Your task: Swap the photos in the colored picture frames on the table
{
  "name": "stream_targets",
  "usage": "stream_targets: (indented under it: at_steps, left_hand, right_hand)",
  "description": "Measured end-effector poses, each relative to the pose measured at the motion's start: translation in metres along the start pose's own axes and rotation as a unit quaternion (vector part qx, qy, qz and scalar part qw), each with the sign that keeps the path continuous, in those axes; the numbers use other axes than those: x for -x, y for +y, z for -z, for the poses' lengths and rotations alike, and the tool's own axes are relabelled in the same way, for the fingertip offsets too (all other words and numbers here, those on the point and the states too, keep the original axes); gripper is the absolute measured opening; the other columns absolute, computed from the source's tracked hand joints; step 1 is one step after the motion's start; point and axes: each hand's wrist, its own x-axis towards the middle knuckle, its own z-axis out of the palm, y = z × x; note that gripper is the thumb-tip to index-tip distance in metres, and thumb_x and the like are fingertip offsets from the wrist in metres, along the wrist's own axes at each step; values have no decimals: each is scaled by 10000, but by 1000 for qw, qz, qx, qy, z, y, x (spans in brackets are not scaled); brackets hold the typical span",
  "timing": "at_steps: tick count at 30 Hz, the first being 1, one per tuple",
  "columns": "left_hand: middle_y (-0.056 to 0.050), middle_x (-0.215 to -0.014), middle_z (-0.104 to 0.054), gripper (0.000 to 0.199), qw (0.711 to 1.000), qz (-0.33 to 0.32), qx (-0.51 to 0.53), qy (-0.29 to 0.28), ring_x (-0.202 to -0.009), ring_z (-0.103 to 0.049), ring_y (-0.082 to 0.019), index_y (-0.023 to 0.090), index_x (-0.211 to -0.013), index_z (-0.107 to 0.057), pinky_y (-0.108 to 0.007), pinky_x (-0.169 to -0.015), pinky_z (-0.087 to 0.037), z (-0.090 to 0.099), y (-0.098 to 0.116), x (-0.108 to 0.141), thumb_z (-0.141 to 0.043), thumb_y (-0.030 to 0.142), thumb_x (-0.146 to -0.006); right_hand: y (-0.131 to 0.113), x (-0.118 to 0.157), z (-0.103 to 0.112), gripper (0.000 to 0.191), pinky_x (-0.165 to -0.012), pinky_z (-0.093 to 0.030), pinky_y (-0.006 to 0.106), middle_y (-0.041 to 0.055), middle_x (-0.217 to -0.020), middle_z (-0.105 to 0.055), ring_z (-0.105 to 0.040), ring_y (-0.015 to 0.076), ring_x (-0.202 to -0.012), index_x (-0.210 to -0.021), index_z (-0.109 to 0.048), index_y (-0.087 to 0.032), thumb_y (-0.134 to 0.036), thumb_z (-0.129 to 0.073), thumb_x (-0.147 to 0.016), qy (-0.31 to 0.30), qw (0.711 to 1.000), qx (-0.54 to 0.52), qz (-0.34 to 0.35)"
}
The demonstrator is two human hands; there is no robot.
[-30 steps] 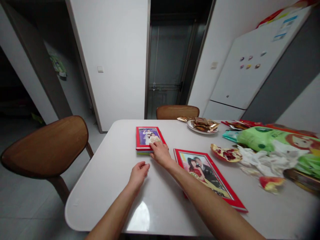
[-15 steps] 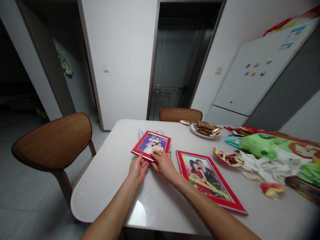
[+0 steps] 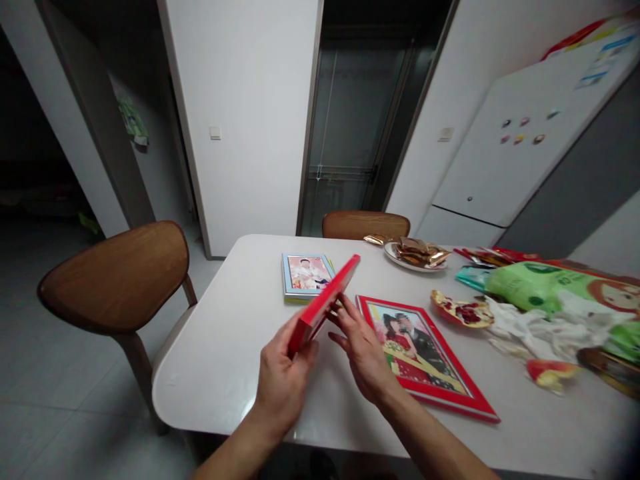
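My left hand (image 3: 286, 373) is closed around the near end of a small red picture frame (image 3: 327, 298). The frame is tipped up on edge above the table, so mostly its narrow red side shows and its picture is hidden. My right hand (image 3: 364, 350) is at the frame's right face, its fingers stretched and apart; the fingertips seem to touch it. Behind lies a light blue picture frame (image 3: 306, 273) with a photo, on top of something with a yellow-green edge. To the right, a larger red picture frame (image 3: 425, 350) with a couple's photo lies flat.
On the white table (image 3: 220, 360), a plate (image 3: 417, 265) holds gold-wrapped snacks. Further right are an opened pomegranate piece (image 3: 463, 312), crumpled tissues (image 3: 540, 331), a peel piece (image 3: 550, 373) and a green package (image 3: 535, 287). Wooden chairs (image 3: 120, 277) stand at the left and far side.
The small red frame has been lifted and turned from face-up to on edge, uncovering the light blue frame. My left hand now grips its end; my right hand has moved to its right face.
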Motion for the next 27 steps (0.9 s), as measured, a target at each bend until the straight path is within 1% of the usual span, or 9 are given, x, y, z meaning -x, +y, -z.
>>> stream_targets:
  at_steps: [2, 5, 9, 12, 15, 17, 20, 22, 27]
  left_hand:
    - [-61, -1189, -517, 424, 984, -96, -140, -60, -1096, -467, -183, 185, -1159, -457, -336, -950, -369, 3, 3, 16, -441, 106, -743]
    - [-103, -1228, -473, 512, 916, -209, -319, -125, -1142, -417, -192, 131, -1198, -411, -352, -947, -382, 4, -4, 36, -379, 27, -697]
    - [-160, -1203, -481, 492, 833, -252, -458, -182, -1123, -431, -239, 64, -1175, -421, -372, -865, -458, 1, -17, 51, -367, 19, -688]
    - [-163, -1205, -474, 497, 806, -242, -498, -211, -1113, -437, -246, 67, -1179, -415, -375, -846, -468, -3, -26, 56, -366, 4, -688]
    - [-150, -1231, -442, 507, 813, -193, -495, -239, -1135, -407, -245, 102, -1190, -411, -386, -871, -443, -7, -35, 58, -376, 4, -693]
    - [-139, -1244, -426, 497, 829, -145, -472, -263, -1150, -388, -243, 133, -1183, -428, -394, -898, -415, -8, -39, 60, -393, 20, -700]
    - [-127, -1248, -425, 478, 858, -88, -416, -288, -1158, -381, -243, 168, -1163, -461, -404, -932, -376, -8, -38, 60, -434, 50, -700]
    - [-119, -1234, -449, 462, 880, -72, -372, -286, -1143, -406, -246, 183, -1147, -481, -408, -935, -374, -4, -36, 58, -482, 91, -695]
    - [-124, -1217, -478, 412, 906, -22, -367, -210, -1130, -426, -253, 171, -1124, -502, -433, -951, -344, 25, -39, 41, -516, 220, -715]
  right_hand:
    - [-5, 8, 3, 500, -837, -407, 386, 69, -1132, -543, -488, 224, -1046, -1151, -455, -219, -502, -430, -740, -7, 990, -121, -65]
    - [-7, 18, 10, 439, -770, -451, 358, 85, -948, -634, -565, 233, -918, -1030, -542, -153, -439, -494, -700, -19, 970, -196, -141]
    - [2, 22, 18, 350, -722, -467, 338, 84, -844, -660, -601, 223, -816, -943, -577, -125, -281, -531, -633, -44, 965, -172, -192]
    - [13, 17, 24, 344, -696, -468, 317, 76, -829, -661, -609, 201, -766, -944, -574, -125, -215, -503, -620, -84, 974, -98, -185]
    - [25, 10, 30, 402, -666, -464, 293, 67, -846, -654, -602, 179, -736, -1011, -540, -127, -186, -469, -620, -95, 985, 36, -140]
    - [33, 6, 33, 445, -628, -458, 287, 69, -823, -651, -593, 175, -683, -1049, -516, -118, -184, -464, -612, -76, 976, 179, -102]
    - [43, 2, 37, 453, -606, -438, 274, 75, -801, -644, -578, 171, -647, -1056, -513, -113, -171, -454, -611, -50, 926, 370, -44]
    - [46, 2, 37, 437, -618, -428, 261, 83, -825, -637, -574, 167, -671, -1048, -519, -119, -161, -443, -621, -50, 898, 437, -13]
    - [46, 5, 36, 430, -671, -412, 271, 118, -880, -608, -555, 188, -755, -1062, -515, -89, -166, -440, -645, -62, 839, 540, 27]
